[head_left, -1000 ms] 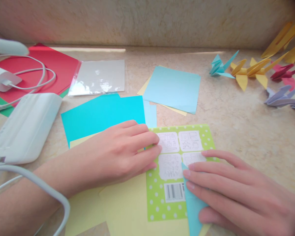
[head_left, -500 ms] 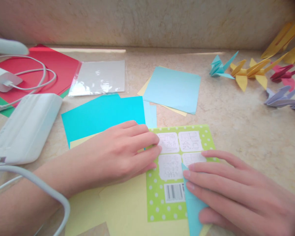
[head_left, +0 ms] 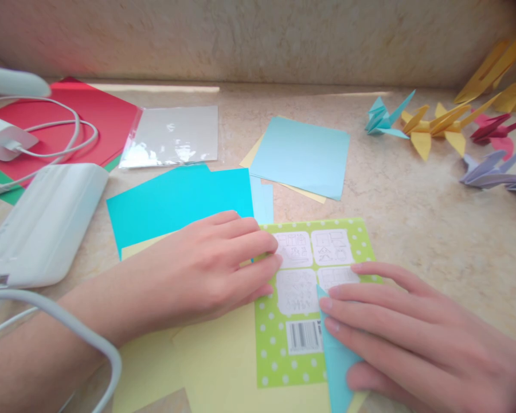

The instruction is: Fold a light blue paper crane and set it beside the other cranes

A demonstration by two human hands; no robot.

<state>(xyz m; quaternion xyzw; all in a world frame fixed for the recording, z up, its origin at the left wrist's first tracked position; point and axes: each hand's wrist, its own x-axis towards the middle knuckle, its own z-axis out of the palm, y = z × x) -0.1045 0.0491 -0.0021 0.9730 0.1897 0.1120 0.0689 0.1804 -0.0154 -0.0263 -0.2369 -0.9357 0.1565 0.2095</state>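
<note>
My left hand lies flat, fingers together, on the left edge of a green polka-dot instruction card and on the yellow paper beneath it. My right hand presses flat on a folded light blue paper, which rests on the card's lower right part. Its fingertips reach the card's white diagram panels. A bright cyan sheet lies just beyond my left hand.
Pale blue sheets over a yellow one sit mid-table. Folded paper cranes in teal, yellow, red and lilac line the right. Red and green sheets, a clear sleeve, a white device and white cables occupy the left.
</note>
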